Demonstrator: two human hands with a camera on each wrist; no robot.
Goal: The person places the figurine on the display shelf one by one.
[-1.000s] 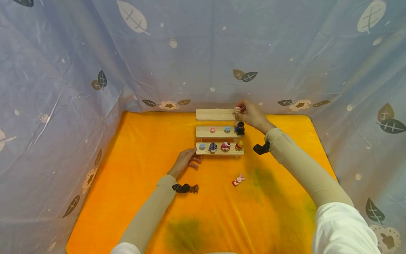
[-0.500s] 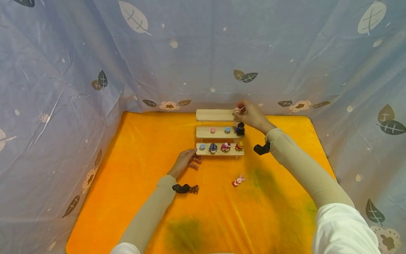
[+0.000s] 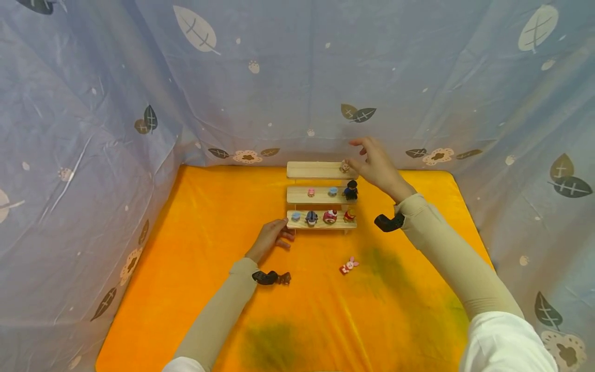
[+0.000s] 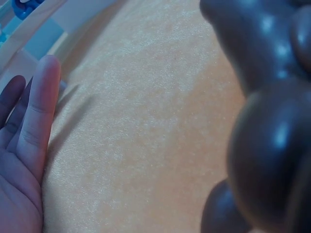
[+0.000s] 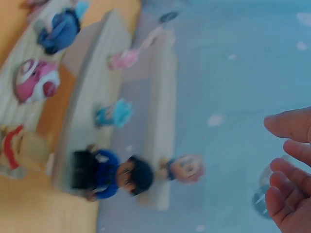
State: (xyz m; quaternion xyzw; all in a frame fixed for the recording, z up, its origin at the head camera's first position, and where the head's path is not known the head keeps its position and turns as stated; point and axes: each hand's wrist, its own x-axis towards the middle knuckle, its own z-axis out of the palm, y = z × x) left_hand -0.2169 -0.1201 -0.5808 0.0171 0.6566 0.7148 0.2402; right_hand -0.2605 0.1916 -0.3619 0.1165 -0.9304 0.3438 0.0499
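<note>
A three-step wooden display stand (image 3: 313, 169) bears small figurines. At the right end of its top step stands a pale, pinkish-haired figurine (image 3: 344, 166), seen blurred as a figurine (image 5: 187, 168) in the right wrist view. My right hand (image 3: 380, 168) hovers just right of it, fingers spread and holding nothing. My left hand (image 3: 269, 237) rests at the left end of the bottom step, its fingertips touching the edge. In the left wrist view, the fingers (image 4: 39, 111) look straight; the thumb is hidden there.
The middle step carries a dark-haired doll in blue (image 3: 350, 191) and two tiny figures; several figurines line the bottom step. A pink-eared rabbit figurine (image 3: 348, 265) and a brown figurine (image 3: 284, 278) lie on the orange cloth (image 3: 316, 320). A patterned curtain (image 3: 279, 77) hangs behind.
My right hand has let go of the pale figurine and drawn back to the right with fingers opened. The figurine stays on the top step. My left hand has not moved.
</note>
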